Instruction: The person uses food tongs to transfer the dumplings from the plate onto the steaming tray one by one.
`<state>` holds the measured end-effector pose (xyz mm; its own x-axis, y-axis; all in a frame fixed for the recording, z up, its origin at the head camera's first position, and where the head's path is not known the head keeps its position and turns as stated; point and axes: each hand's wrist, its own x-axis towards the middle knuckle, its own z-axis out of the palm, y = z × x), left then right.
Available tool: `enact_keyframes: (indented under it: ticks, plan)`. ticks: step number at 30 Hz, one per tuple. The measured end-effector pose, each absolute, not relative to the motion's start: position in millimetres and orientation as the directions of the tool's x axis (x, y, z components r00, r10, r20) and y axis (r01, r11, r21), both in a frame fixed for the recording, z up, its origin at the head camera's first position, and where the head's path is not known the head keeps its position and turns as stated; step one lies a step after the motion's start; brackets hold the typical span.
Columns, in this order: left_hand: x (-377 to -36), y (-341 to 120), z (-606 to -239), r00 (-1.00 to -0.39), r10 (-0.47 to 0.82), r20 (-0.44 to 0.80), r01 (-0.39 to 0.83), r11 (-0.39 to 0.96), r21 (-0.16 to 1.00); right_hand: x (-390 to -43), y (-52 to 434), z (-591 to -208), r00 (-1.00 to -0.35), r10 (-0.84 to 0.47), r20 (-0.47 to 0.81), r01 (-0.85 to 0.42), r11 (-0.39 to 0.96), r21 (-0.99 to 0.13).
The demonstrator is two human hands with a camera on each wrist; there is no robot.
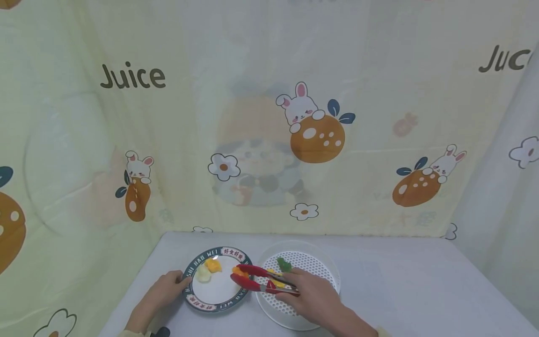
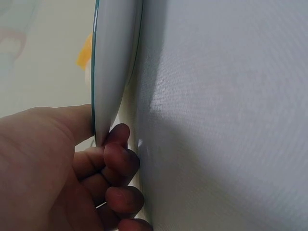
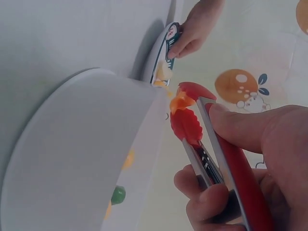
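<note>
From the head camera, the person's left hand (image 1: 168, 286) holds the near-left rim of a round plate (image 1: 216, 299) with a dark green lettered border, which sits on the pale grey table (image 1: 421, 285). On the plate lie a pale yellowish piece (image 1: 203, 274) and, touching it, an orange-yellow piece (image 1: 213, 265). The right hand (image 1: 313, 296) is wrapped round a pair of red-tipped tongs (image 1: 261, 280) — their tips reach over the plate's right edge and pinch a small orange piece (image 1: 239, 271). Just beside the plate on the right stands a white perforated strainer tray (image 1: 322, 271), with a green piece (image 1: 284, 264) at its far side and a yellow piece (image 1: 274, 273) partly hidden under the tongs. A cream cloth (image 1: 252, 117) printed with rabbits and the word "Juice" hangs behind the table. In the left wrist view, the left hand (image 2: 62, 168) has its thumb on top of the plate (image 2: 113, 72) rim and curled fingers (image 2: 120, 159) beneath it, pinching the edge; an orange bit of food (image 2: 84, 53) shows past the rim. In the right wrist view, the right hand (image 3: 255, 168) grips the tongs (image 3: 211, 144) with thumb along the upper arm and fingers under the lower one, the scalloped red tips closed narrowly on the orange piece (image 3: 181, 102) — held above the edge of the plate (image 3: 163, 62), next to the white tray (image 3: 82, 154), where a green piece (image 3: 118, 195) shows.
</note>
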<state>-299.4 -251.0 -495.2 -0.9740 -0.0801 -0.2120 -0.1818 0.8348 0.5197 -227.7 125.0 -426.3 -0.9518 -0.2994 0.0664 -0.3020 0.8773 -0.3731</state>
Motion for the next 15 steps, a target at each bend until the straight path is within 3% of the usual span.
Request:
enact_keyframes:
  ticks: [15]
  plan:
    - [-299.7, -253.9, -497.2, -0.978, -0.065, -0.198, -0.162, 0.835, 0.525, -220.1, 153.8, -419.0, -0.976, -0.210, 0.052, -0.213, 0.892, -0.399]
